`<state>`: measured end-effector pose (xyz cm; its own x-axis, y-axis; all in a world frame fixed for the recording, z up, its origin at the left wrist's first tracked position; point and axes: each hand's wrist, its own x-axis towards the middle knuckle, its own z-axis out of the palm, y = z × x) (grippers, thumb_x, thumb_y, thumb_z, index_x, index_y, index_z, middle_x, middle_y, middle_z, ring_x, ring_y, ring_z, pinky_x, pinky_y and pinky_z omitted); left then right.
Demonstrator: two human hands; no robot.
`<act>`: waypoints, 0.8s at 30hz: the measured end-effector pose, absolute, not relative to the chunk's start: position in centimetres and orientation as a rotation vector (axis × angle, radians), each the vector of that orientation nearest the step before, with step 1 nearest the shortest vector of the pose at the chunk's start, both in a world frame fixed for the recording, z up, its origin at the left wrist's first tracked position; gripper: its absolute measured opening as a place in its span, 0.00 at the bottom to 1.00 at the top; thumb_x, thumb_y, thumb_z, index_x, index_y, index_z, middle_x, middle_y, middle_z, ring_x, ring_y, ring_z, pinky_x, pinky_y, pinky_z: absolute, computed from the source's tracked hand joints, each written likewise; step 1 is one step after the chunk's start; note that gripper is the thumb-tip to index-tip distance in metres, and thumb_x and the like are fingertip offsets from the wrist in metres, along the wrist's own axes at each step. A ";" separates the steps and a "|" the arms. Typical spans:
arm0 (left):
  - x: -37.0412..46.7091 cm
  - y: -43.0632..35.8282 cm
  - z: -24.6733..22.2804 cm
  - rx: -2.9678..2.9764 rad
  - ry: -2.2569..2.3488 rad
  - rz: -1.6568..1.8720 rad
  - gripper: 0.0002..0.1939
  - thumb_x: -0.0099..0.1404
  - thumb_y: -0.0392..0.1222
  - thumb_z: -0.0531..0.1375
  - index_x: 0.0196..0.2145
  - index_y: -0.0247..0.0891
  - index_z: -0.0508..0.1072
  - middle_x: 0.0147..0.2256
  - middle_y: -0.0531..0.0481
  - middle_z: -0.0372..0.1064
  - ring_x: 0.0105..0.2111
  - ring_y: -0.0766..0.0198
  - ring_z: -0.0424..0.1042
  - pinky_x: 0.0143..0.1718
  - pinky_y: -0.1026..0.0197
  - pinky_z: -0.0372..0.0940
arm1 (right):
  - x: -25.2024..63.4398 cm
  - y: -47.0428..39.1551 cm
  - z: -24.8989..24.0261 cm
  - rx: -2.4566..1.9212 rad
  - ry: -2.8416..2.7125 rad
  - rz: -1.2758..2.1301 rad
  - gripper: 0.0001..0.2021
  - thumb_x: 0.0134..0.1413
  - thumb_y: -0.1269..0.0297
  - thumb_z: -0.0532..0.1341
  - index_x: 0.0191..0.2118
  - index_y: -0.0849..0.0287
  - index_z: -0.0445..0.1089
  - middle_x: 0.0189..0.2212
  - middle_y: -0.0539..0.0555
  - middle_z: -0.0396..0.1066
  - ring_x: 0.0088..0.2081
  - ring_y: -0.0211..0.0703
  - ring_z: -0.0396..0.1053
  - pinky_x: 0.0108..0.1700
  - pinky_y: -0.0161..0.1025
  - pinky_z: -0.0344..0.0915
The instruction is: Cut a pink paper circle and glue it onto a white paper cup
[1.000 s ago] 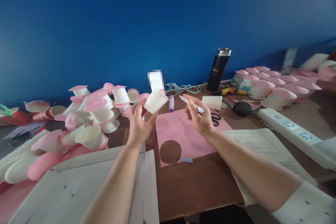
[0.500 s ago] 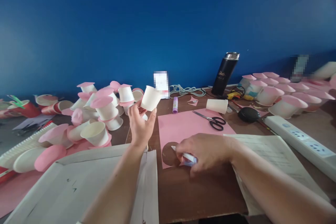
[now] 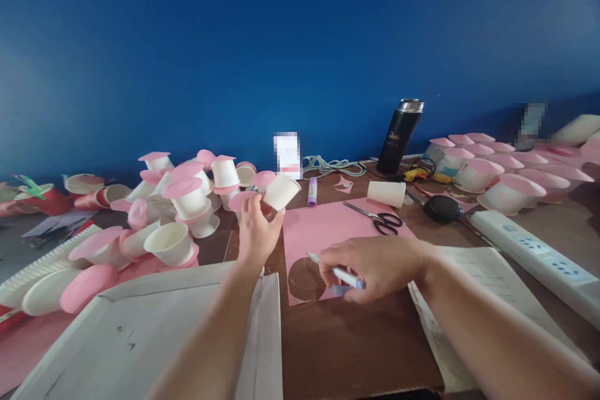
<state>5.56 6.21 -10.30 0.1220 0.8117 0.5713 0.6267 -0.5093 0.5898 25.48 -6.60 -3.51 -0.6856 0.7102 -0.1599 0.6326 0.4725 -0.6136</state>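
Note:
My left hand [image 3: 257, 231] grips a white paper cup [image 3: 283, 192] in front of the cup pile, its body tilted to the right. In my right hand [image 3: 375, 265] is a white marker [image 3: 347, 277] with a pale blue end, its tip pointing left. A second pale blue piece shows under the fingers; I cannot tell what it is. Below the right hand lies a pink paper sheet [image 3: 323, 225] with a round hole cut from its near left corner. Black-handled scissors [image 3: 382, 220] rest on the sheet's right side.
Pink-topped white cups [image 3: 187, 200] are heaped at the left, and more [image 3: 510, 190] stand in rows at the right. Nearby are a glue stick [image 3: 312, 192], a lying paper cup [image 3: 386, 193], a black flask [image 3: 399, 137], a power strip [image 3: 539, 250] and white cardboard [image 3: 164, 319].
My left hand has lowered the cup slightly and tipped it further to the right. My right hand, with the marker, has shifted a little right, away from the round hole.

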 end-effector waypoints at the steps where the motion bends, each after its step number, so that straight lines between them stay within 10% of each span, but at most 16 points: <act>1: 5.7 6.2 -10.6 2.202 1.471 1.254 0.23 0.56 0.43 0.63 0.49 0.37 0.64 0.44 0.41 0.64 0.39 0.56 0.70 0.41 0.51 0.67 | 26.0 -6.4 -3.0 -1.151 -2.538 1.076 0.14 0.44 0.72 0.63 0.40 0.56 0.67 0.35 0.49 0.72 0.33 0.37 0.67 0.35 0.33 0.60; 24: 7.2 6.3 -11.5 2.070 1.436 1.076 0.22 0.58 0.40 0.61 0.49 0.33 0.63 0.45 0.39 0.64 0.40 0.55 0.71 0.41 0.54 0.67 | 26.4 -3.0 -6.4 -1.157 -1.443 0.927 0.10 0.48 0.67 0.63 0.39 0.56 0.65 0.30 0.47 0.64 0.28 0.35 0.65 0.32 0.36 0.66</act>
<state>7.16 6.30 -11.49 0.1761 0.9143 0.3647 0.6070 -0.3926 0.6910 26.38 -3.03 -6.44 -0.0160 0.9701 0.2423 0.1830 0.2411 -0.9531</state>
